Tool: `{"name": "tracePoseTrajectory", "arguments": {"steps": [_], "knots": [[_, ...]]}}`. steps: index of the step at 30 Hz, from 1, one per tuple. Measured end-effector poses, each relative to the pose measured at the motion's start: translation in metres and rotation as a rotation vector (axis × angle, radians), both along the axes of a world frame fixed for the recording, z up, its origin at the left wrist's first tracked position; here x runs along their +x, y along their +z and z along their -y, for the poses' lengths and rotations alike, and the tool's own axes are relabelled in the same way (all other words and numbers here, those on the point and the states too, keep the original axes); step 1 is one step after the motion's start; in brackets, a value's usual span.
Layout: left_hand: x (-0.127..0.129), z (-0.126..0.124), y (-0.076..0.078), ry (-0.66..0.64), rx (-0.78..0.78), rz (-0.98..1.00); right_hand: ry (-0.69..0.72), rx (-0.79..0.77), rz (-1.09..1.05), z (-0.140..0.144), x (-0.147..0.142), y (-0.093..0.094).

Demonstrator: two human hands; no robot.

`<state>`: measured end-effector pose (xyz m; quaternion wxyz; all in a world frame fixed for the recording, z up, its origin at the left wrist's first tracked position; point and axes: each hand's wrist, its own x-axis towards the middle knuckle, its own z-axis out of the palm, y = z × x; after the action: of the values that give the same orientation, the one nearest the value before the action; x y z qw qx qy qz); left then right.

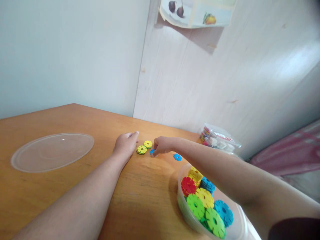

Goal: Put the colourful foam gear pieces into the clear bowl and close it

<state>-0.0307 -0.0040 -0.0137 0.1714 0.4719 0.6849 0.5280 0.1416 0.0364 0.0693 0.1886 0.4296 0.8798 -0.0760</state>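
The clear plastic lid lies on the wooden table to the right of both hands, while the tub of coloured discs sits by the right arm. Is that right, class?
Not quite. The head view shows the clear plastic lid on the wooden table to the left of both hands, beyond the left hand. The tub of coloured discs does sit by the right arm.

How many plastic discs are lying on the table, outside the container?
4: two yellow discs between the hands, one blue disc under the right hand, another blue disc right of it. Hands may hide more.
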Motion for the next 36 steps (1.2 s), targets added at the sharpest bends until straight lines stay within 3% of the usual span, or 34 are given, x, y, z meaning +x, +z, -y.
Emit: {"name": "tracePoseTrajectory", "arguments": {"steps": [4,8,15,20,26,36], "knots": [[0.001,0.001,0.002,0.012,-0.005,-0.017,-0.053,-0.047,-0.054,-0.003,0.003,-0.007],[0.003,0.005,0.007,0.017,-0.010,0.016,-0.079,-0.106,-0.207,0.002,0.019,0.000],[0.007,0.008,0.011,0.033,0.023,0.098,-0.145,-0.346,-0.646,0.051,0.090,0.049],[0.007,0.005,0.010,0.047,0.013,0.134,-0.223,-0.461,-0.693,0.099,0.151,0.074],[0.008,0.004,0.012,0.055,0.021,0.174,-0.321,-0.532,-0.603,0.127,0.196,0.066],[0.010,0.006,0.015,0.046,0.026,0.202,-0.318,-0.423,-0.480,0.126,0.216,0.050]]}}
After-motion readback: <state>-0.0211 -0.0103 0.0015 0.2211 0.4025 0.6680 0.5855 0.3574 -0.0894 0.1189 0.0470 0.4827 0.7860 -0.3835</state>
